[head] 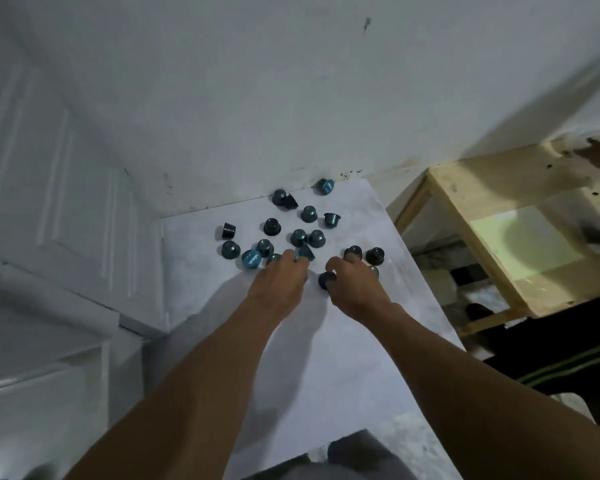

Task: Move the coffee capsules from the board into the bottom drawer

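Both bare arms reach forward over a white board (326, 358), the hands side by side near its middle. Left hand (279, 280) is palm down with its fingers curled, the tips closing on a teal capsule (306, 252) that lies on its side. Right hand (355, 287) is just beside it, also curled, its thumb and forefinger pinching a dark capsule (325, 280) at the hand's inner side. One of its fingertips touches another capsule (353, 251) farther out. The coffee capsules (272, 226), dark blue and teal, are scattered loosely over the far half of the board, some upright on their wide rims and some tipped over. Most sit just beyond the fingertips. A lighter blue one (324, 186) lies at the board's far edge, against the white wall (257, 98). Another light blue one (250, 260) lies just left of the left hand. A white panelled door (59, 188) stands past the board's left edge, and a pale wooden frame (492, 188) stands past its right edge.
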